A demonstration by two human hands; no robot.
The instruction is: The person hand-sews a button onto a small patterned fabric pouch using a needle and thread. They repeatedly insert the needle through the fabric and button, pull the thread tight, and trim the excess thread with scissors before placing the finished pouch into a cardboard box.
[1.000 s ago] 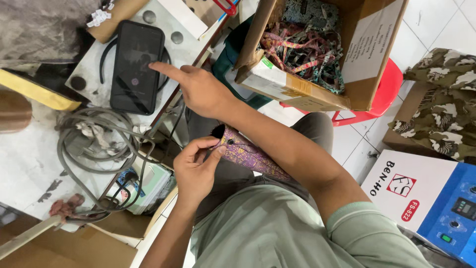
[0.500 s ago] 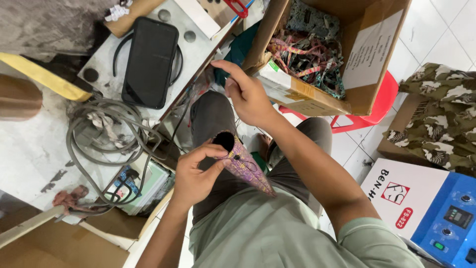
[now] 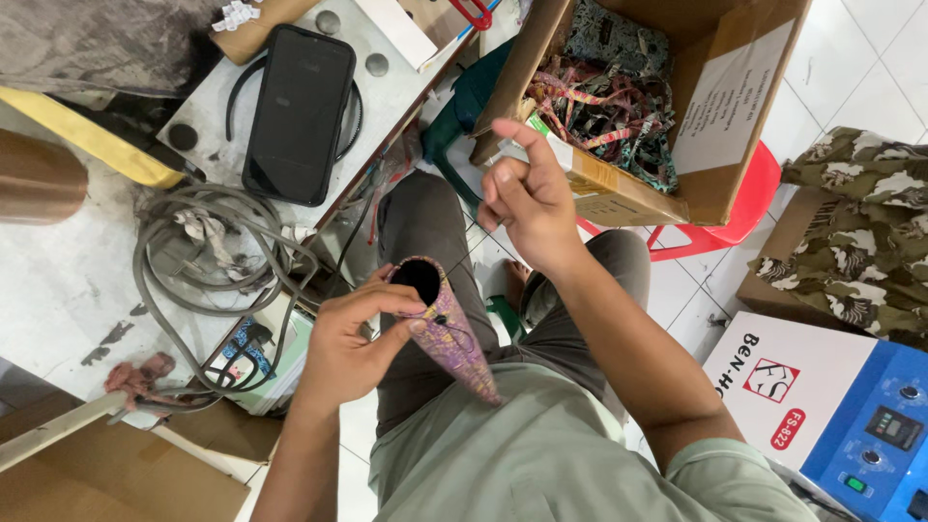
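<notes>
left hand (image 3: 353, 338): fingers clamped on one purple patterned cone pouch (image 3: 447, 331) | right hand (image 3: 527, 198): raised, fingertips pinched together, apparently on one thin thread | worktop (image 3: 58, 280): one black phone (image 3: 298, 111)

The left hand (image 3: 353, 338) is gripping a fabric pouch (image 3: 447, 327) over the lap, with the right hand (image 3: 527, 198) hovering beyond it. A phone (image 3: 298, 111) is lying left of both hands, while a cardboard box (image 3: 720, 106) is sitting just behind the right hand.

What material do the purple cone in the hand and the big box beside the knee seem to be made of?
Purple cone: seemingly patterned woven fabric, matte, since the left hand pinches its soft open rim. Big box: brown corrugated cardboard, matte, with folded flaps and a white paper label. The right hand is raised, apparently pulling a thin thread.
</notes>
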